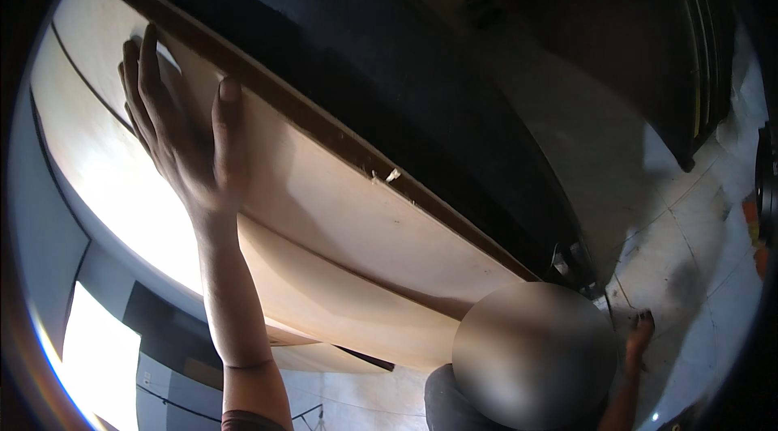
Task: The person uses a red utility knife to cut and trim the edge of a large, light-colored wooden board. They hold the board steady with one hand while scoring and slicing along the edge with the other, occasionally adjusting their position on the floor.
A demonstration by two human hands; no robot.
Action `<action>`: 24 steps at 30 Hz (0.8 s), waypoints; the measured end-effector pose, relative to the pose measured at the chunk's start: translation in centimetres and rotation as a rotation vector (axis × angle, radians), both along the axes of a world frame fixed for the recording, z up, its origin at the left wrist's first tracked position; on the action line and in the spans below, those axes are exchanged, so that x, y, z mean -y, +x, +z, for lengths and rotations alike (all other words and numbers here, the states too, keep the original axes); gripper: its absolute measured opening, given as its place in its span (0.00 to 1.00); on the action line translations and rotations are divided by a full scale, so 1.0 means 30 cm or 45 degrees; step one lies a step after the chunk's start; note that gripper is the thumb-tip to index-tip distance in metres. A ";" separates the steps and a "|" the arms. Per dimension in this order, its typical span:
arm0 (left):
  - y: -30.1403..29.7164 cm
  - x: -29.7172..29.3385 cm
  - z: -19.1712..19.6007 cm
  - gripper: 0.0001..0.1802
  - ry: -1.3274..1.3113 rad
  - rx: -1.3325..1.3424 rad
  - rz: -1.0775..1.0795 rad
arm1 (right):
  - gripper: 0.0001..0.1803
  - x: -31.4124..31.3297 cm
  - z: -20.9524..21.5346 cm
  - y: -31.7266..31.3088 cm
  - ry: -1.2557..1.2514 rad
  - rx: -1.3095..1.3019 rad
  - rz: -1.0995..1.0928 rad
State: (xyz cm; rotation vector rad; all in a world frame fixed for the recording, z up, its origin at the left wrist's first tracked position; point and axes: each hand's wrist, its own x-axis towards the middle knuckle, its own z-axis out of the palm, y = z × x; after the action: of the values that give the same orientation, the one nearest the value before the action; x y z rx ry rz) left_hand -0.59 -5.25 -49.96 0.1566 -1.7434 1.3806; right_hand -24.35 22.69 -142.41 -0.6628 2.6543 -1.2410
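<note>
My left hand (190, 135) reaches up from the lower edge and lies against a pale wooden panel (348, 204). Its fingers are stretched out and the thumb stands apart from them, close to the panel's brown edge strip (316, 127). The hand grips nothing. Along that strip, a small whitish chip or splinter (393, 176) sticks out. A large dark panel (389, 83) adjoins the strip on its far side. My right hand is out of the picture.
Another person (442, 398), head blurred, is at the lower right; that person's hand (640, 330) is low near the tiled floor (689, 228). Another pale curved panel (348, 289) runs below the first. A bright opening (101, 358) shows at lower left. A dark object (689, 91) stands upper right.
</note>
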 end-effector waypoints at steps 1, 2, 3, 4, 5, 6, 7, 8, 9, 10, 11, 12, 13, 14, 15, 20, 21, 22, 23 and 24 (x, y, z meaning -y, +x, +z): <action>0.024 0.001 -0.003 0.44 -0.018 0.033 0.025 | 0.20 0.102 0.200 -0.001 -0.340 0.319 -0.023; 0.058 -0.004 0.003 0.44 -0.038 0.057 0.044 | 0.15 0.188 0.471 0.034 -0.482 0.226 0.012; 0.072 -0.018 -0.002 0.45 -0.013 0.043 0.039 | 0.06 0.288 0.795 0.101 -0.864 0.131 0.080; 0.060 -0.024 0.006 0.45 -0.034 0.029 0.020 | 0.11 0.324 1.064 0.123 -1.117 0.355 0.162; 0.051 -0.023 0.002 0.45 -0.046 0.021 0.013 | 0.10 0.344 1.316 0.165 -1.262 0.392 0.315; 0.048 -0.022 0.004 0.45 -0.058 0.015 0.011 | 0.09 0.345 1.580 0.221 -1.341 0.439 0.494; 0.025 -0.011 0.005 0.46 -0.067 0.020 -0.065 | 0.10 0.364 1.751 0.267 -1.604 0.470 0.548; 0.024 -0.015 0.005 0.45 -0.071 0.008 -0.047 | 0.13 0.409 1.872 0.316 -1.835 0.433 0.683; 0.034 -0.017 -0.002 0.45 -0.072 -0.003 -0.017 | 0.16 0.455 1.977 0.353 -1.910 0.315 0.755; 0.028 -0.014 -0.014 0.45 -0.071 -0.019 -0.006 | 0.17 0.486 2.072 0.379 -1.904 0.251 0.761; 0.031 -0.019 -0.019 0.45 -0.054 -0.035 -0.017 | 0.17 0.515 2.159 0.405 -1.886 0.158 0.745; 0.020 -0.031 -0.024 0.45 -0.036 -0.100 0.045 | 0.16 0.566 2.230 0.429 -1.953 0.086 0.673; 0.007 -0.050 -0.027 0.46 -0.019 -0.165 0.114 | 0.14 0.611 2.282 0.445 -1.940 0.009 0.613; 0.016 -0.079 -0.043 0.47 0.000 -0.227 0.186 | 0.11 0.634 2.286 0.456 -1.861 -0.074 0.571; 0.029 -0.100 -0.033 0.46 0.100 -0.185 0.156 | 0.09 0.637 2.313 0.472 -1.824 0.062 0.561; 0.044 -0.119 -0.040 0.45 0.116 -0.178 0.101 | 0.06 0.654 2.315 0.485 -1.877 0.411 0.591; 0.045 -0.113 -0.044 0.45 0.103 -0.191 0.107 | 0.06 0.648 2.309 0.470 -1.902 0.549 0.641; 0.044 -0.105 -0.045 0.45 0.090 -0.203 0.112 | 0.06 0.642 2.307 0.455 -1.922 0.687 0.689; 0.042 -0.097 -0.052 0.45 0.013 -0.204 0.034 | 0.08 0.633 2.315 0.446 -1.925 0.865 0.713; 0.045 -0.096 -0.055 0.45 0.019 -0.207 0.038 | 0.08 0.625 2.320 0.447 -1.914 0.888 0.708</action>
State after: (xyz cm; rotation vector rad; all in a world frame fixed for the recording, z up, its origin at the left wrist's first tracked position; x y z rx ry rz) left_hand 0.75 -2.37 -51.61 0.2960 -1.6219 1.3385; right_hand -10.94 3.93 -72.81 -0.7428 0.5909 -2.4172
